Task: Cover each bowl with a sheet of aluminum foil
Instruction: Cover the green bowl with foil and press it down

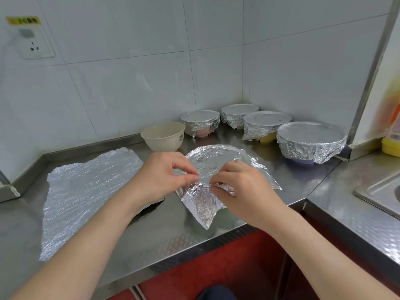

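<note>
A foil sheet (213, 161) lies draped over a bowl in the middle of the steel counter; the bowl itself is hidden under it. My left hand (164, 176) and my right hand (236, 187) pinch the foil's near edge, thumbs and fingertips almost meeting, and a loose corner hangs toward me. One cream bowl (163, 137) stands bare behind my left hand. Several foil-wrapped bowls (309, 141) stand at the back right, near the wall corner. A flat spare foil sheet (86, 191) lies on the left.
The steel counter (162, 232) ends in a front edge close to my forearms. A sink (381, 191) sits at the right. A yellow container (390, 146) stands beyond a metal post at far right. A wall socket (32, 43) is on the tiles, upper left.
</note>
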{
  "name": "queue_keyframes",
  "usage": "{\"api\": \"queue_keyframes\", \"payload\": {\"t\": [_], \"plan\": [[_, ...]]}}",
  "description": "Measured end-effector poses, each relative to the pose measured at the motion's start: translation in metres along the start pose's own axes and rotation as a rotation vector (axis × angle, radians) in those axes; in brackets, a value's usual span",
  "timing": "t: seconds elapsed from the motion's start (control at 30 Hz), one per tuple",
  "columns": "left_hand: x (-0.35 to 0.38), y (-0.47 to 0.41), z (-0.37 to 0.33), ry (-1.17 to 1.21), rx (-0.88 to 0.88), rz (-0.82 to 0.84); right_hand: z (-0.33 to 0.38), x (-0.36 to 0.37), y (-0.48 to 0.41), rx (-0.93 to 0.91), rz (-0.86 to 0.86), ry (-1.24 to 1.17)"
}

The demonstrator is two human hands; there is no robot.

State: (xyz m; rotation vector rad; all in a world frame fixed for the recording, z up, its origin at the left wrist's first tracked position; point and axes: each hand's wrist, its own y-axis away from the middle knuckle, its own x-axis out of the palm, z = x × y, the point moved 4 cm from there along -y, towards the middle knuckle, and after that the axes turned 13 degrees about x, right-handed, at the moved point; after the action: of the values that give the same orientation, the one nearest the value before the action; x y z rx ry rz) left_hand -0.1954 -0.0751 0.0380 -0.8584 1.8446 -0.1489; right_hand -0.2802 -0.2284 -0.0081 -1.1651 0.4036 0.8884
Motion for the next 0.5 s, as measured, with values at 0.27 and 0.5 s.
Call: {"api": "queue_keyframes", "payload": {"t": [0.27,0.5], "plan": [[0.012,0.018,0.012,-0.015,0.137,-0.054,0.009,0.013,-0.006,-0.024,-0.039,0.048],[0.030,0.009,0.011,-0.171,0.313,-0.152,0.002,0.014,-0.008,-0.038,-0.018,0.015]]}}
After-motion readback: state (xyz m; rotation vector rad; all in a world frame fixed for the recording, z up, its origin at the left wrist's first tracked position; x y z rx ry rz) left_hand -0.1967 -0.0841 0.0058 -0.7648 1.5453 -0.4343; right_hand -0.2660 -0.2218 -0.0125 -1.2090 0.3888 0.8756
